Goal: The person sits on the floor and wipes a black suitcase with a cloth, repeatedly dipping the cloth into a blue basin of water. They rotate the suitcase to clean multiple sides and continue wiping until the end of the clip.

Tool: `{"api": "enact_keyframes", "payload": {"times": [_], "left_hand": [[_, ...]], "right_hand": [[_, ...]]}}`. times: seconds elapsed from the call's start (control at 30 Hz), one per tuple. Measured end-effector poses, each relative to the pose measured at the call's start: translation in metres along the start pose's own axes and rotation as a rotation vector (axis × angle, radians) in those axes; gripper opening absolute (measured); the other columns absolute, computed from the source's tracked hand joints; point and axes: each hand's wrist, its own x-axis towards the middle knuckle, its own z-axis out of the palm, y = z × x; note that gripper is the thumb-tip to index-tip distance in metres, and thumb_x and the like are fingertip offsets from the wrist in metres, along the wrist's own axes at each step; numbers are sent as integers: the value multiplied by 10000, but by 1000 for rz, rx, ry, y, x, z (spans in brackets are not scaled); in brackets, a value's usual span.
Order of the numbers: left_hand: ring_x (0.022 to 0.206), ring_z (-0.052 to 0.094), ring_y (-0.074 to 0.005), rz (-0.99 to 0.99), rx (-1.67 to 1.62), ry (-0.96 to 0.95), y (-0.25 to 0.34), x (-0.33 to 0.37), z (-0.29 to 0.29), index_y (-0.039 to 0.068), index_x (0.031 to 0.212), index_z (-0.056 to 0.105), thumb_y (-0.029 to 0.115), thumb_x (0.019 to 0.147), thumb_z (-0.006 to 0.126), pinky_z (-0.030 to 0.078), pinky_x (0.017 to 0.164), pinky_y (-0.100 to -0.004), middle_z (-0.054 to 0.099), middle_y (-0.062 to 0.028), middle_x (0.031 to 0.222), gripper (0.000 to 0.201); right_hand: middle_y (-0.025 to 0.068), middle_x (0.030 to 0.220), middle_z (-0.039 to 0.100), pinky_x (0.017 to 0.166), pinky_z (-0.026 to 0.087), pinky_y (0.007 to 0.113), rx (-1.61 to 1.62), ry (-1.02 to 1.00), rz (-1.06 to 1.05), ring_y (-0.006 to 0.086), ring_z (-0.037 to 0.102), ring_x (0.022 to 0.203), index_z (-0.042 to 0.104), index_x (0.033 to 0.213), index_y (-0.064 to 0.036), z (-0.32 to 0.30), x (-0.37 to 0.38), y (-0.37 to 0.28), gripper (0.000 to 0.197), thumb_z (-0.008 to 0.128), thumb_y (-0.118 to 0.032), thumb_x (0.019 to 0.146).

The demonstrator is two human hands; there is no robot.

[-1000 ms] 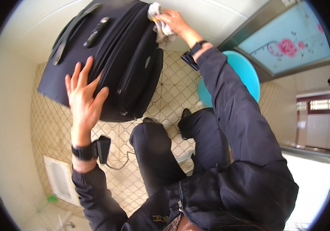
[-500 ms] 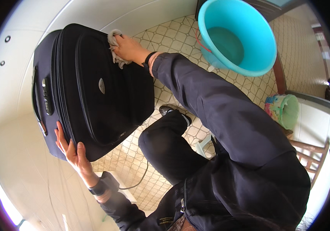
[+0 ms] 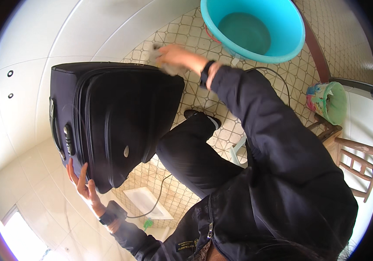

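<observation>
A black soft-sided suitcase (image 3: 125,95) stands at the left, with zips, a small oval badge and a combination lock (image 3: 68,139) beside its side handle (image 3: 54,126). My left hand (image 3: 87,188) rests against its near corner below the lock, fingers spread and stretched out. Just past the suitcase's far right corner, my right hand (image 3: 182,57) is closed round a crumpled greyish cloth (image 3: 171,69). Hand and cloth are smeared by motion, and whether the cloth touches the case I cannot tell.
A large blue tub (image 3: 262,58) stands on the tiled floor at the far side. At the right are a floral-sided green bucket (image 3: 337,104) and a wooden chair (image 3: 357,163). A thin cord (image 3: 288,89) crosses the floor. Pale wall panels (image 3: 95,39) rise behind the suitcase.
My right hand has moved right with the cloth, off the suitcase's upper front to beyond its corner. The suitcase sits at a different tilt. My left hand stays at its near corner.
</observation>
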Motion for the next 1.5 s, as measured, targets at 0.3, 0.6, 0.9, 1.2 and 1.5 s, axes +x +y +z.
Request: {"api": "enact_keyframes", "payload": {"times": [0.3,0.6,0.9,1.2,1.5], "left_hand": [[1485,98,-407,239,239,-9,29,37,37,227,1465,444,810,679,546,97,1178,-561,156,-193,1607,984],[1496,105,-352,216,261,35,11,35,41,221,1430,493,620,885,539,20,1194,-533,151,-147,1619,677],[1484,201,-284,-170,382,117,12,50,53,193,1397,539,356,899,656,115,1194,-516,156,8,1631,537],[1499,136,-319,-143,331,93,0,58,47,120,1441,478,325,957,585,97,1191,-502,182,-66,1626,537],[1482,135,-279,-464,83,15,15,40,48,210,1512,354,657,924,435,150,1187,-515,184,-65,1612,743]], "right_hand": [[228,1076,598,861,485,522,-19,584,-166,471,578,925,622,1046,-48,135,-66,42,314,650,-250,808],[175,1018,693,787,525,476,-638,-207,-28,395,656,937,725,933,-65,110,39,157,238,593,-219,807],[131,1221,609,853,517,399,232,-129,119,245,606,1067,459,1357,-14,-19,49,-19,493,571,-306,976],[209,1314,482,882,350,649,-3,185,-366,526,233,1303,652,1174,-73,180,-21,2,483,461,-468,971],[160,1239,613,986,371,504,-152,492,-243,346,529,1191,611,1181,-74,251,63,158,351,551,-215,864]]}}
